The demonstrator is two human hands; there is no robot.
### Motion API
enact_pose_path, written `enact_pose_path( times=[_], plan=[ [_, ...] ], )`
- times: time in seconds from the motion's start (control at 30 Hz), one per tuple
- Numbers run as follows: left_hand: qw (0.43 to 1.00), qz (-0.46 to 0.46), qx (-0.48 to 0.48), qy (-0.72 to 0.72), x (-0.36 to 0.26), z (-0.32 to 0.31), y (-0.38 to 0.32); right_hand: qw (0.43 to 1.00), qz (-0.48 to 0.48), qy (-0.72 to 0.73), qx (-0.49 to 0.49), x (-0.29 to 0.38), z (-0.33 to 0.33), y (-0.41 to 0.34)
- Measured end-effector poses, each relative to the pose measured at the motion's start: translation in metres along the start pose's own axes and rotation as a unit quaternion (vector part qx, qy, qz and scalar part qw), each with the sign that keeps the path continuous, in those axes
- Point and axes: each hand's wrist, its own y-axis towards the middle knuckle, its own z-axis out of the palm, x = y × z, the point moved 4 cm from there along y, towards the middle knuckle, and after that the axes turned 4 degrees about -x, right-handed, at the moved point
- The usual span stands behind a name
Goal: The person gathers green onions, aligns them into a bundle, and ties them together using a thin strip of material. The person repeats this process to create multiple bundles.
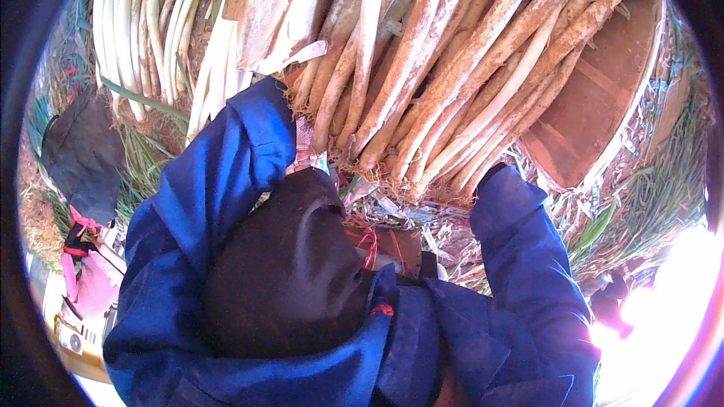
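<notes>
A large pile of long leeks or green onions with soil on their pale stalks lies before me, the rooty ends towards my body. Both arms, in blue sleeves, reach to either side of the pile. Neither of my hands can be seen; the left sleeve ends at the pile's left edge, and the right sleeve ends at the root ends on the right, both hidden beyond the cuffs. A pale, creased sheet or wrapper covers part of the upper left of the pile.
Cleaner white-stalked leeks or green onions lie at the upper left. A brown board-like surface with a pale rim sits right of the pile. Loose green leaves and scraps cover the ground. Red string lies near my lap. Dark cloth is at the left.
</notes>
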Motion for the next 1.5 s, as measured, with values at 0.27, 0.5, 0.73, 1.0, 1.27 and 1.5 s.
enact_pose_path(
  times=[0.27,0.5,0.73,1.0,1.27,1.5],
  plan=[
    [0.996,0.056,-0.012,0.068,-0.012,-0.003,0.007,0.960,-0.153,-0.233,-0.035,0.036,-0.036,0.008],
    [0.961,0.200,-0.065,0.182,-0.020,-0.017,0.010,0.769,-0.272,-0.579,-0.016,0.046,-0.090,0.004],
    [0.958,0.154,-0.145,-0.194,-0.065,-0.057,-0.040,0.729,-0.404,-0.548,-0.072,0.056,-0.070,-0.065],
    [0.918,0.231,-0.075,-0.315,-0.074,-0.047,-0.076,0.588,-0.588,-0.550,0.082,0.105,-0.022,-0.188],
    [0.929,0.249,-0.059,-0.267,-0.086,-0.049,-0.103,0.761,-0.484,-0.432,0.022,0.150,0.025,-0.200],
    [0.898,0.415,-0.111,-0.097,-0.098,-0.043,-0.139,0.721,-0.564,-0.382,-0.127,0.211,0.057,-0.194]
  ],
)
